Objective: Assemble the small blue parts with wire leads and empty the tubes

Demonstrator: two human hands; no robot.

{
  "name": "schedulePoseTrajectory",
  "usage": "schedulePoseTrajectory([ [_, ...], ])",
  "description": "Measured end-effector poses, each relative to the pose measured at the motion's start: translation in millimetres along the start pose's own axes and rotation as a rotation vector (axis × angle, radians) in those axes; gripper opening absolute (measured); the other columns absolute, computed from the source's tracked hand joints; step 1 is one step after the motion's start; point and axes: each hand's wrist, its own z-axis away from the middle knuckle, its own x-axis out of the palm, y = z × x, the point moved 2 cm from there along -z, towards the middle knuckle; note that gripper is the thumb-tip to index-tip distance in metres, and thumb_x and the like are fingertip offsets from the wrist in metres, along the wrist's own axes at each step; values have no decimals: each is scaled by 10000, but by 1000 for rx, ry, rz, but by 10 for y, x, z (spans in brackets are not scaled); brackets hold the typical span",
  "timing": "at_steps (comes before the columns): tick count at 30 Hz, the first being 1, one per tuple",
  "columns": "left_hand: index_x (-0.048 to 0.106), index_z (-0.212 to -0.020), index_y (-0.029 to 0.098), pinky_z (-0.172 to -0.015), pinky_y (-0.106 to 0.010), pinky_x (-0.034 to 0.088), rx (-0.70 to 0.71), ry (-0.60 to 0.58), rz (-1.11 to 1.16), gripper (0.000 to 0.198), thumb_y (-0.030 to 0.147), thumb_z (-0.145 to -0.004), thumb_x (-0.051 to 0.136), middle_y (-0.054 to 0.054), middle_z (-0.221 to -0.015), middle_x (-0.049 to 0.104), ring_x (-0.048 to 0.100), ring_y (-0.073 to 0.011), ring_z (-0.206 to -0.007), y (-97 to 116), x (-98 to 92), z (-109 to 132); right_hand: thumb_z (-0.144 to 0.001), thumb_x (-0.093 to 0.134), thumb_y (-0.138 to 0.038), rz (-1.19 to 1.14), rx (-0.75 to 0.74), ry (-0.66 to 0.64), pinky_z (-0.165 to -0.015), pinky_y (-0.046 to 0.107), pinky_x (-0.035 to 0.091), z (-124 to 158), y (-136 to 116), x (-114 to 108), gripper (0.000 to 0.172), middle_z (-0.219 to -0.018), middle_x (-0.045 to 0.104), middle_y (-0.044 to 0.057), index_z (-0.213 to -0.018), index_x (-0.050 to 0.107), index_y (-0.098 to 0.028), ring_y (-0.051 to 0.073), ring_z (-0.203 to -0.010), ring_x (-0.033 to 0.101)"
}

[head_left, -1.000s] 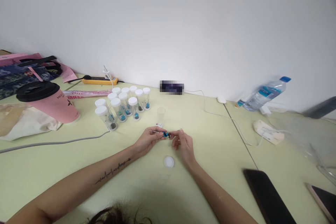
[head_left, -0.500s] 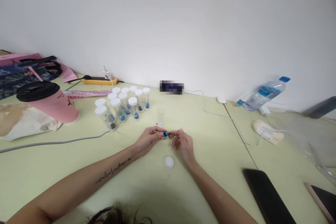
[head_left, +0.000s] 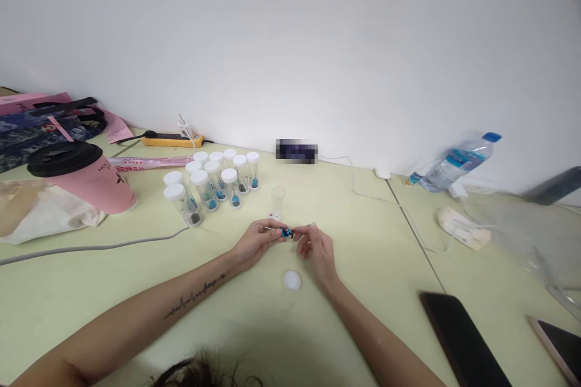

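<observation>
Between the thumb and fingers of my left hand (head_left: 255, 243) is a small blue and black part (head_left: 287, 233); thin pale wires or pins stick out behind it over the hand. The index finger of my right hand (head_left: 320, 251) reaches out to the part's black end, touching it or nearly so, while the thumb stands off and the lower fingers curl loosely. Just beyond my hands stands a clear lidless vial (head_left: 278, 195) with something small and reddish near its base. Closer to me lies a round white lid (head_left: 292, 280).
Several capped vials (head_left: 209, 190) with small blue or dark parts stand at left, near a pink cup (head_left: 97, 178) and a yellow power strip (head_left: 172, 140). A black phone (head_left: 460, 335), a cable (head_left: 381, 196) and a water bottle (head_left: 463, 160) are on the right.
Almost nothing differs. Both hands keep their places around the blue and black part, and the view has shifted very slightly.
</observation>
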Motion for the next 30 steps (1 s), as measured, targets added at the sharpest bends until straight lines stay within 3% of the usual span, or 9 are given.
schedulePoseTrajectory([
  [26, 713, -857, 108, -842, -254, 468, -3, 13, -9, 226, 222, -675, 783, -75, -871, 723, 646, -124, -799, 10, 12, 11, -908, 384, -551, 12, -3, 3, -394, 203, 375, 12, -49, 11, 520, -721, 618, 50, -901, 701, -139, 84, -458, 501],
  [30, 710, -853, 107, -829, -243, 470, -10, 18, -8, 217, 218, -680, 780, -70, -862, 722, 645, -115, -775, 12, 11, 13, -903, 386, -562, 15, 8, 2, -396, 205, 376, 7, -29, 3, 539, -650, 604, 40, -845, 704, -131, 90, -451, 498],
])
